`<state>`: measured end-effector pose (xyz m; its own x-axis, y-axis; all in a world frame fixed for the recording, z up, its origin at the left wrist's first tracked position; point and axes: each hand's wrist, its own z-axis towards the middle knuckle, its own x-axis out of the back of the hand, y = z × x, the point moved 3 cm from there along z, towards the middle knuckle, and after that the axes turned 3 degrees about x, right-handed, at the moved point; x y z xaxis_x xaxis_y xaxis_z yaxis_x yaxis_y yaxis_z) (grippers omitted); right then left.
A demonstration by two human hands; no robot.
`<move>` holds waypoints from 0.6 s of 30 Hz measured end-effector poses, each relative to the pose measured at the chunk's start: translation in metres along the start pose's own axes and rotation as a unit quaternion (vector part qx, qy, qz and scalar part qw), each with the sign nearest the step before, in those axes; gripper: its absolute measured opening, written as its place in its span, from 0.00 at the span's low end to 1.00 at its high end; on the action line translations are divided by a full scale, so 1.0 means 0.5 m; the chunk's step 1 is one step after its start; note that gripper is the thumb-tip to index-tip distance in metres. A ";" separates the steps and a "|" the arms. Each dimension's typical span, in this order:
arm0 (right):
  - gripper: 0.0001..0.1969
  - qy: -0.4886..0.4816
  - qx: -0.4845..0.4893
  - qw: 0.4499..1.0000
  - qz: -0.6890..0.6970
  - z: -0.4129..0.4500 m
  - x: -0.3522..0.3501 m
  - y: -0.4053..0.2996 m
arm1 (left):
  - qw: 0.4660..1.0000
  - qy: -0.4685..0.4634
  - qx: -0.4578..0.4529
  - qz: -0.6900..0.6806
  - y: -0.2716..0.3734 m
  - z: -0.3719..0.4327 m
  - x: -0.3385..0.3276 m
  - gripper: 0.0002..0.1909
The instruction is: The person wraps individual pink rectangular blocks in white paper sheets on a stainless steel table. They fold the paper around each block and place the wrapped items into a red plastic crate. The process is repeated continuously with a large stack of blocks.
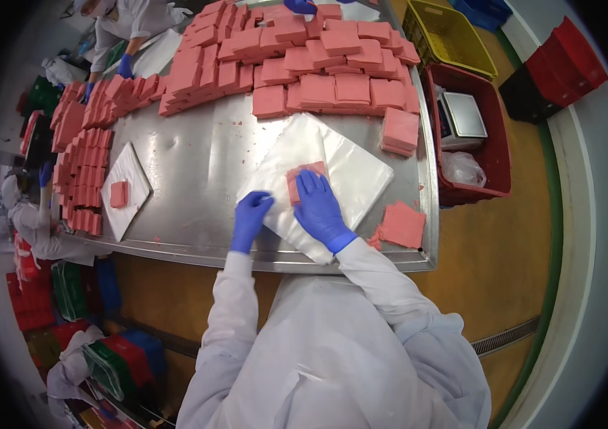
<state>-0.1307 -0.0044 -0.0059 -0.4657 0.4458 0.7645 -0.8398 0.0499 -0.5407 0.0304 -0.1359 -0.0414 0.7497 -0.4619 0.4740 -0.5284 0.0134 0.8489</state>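
On a steel table (191,155) lies a stack of white plastic sheets (357,166). A pink square block (294,193) sits on the sheets, one flap of film apparently over part of it. My right hand (321,206), in a blue glove, rests flat on the block with its fingers extended. My left hand (253,214), also gloved, has its fingers bent together at the sheets' left edge; whether film is pinched in them is hard to tell. A loose pink slab (403,224) with crumbs lies right of the sheets, near the table's front corner.
Piled pink blocks (317,88) line the table's far side. At the left, a second sheet stack (131,214) bears a small pink block (119,194). Co-workers stand beyond and left. A red crate (499,161) holding a scale (462,115) adjoins the table's right edge, beside a yellow crate (475,51).
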 end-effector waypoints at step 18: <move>0.20 0.095 -0.287 0.932 0.202 0.054 0.004 0.160 | 0.907 0.013 -0.370 0.200 0.162 -0.074 -0.198 0.27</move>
<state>-0.2063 -0.0236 -0.0383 -0.6075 0.6791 0.4122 -0.2940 0.2899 -0.9108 -0.0716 -0.0564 -0.0109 0.5715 -0.2684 0.7755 -0.3551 0.7710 0.5286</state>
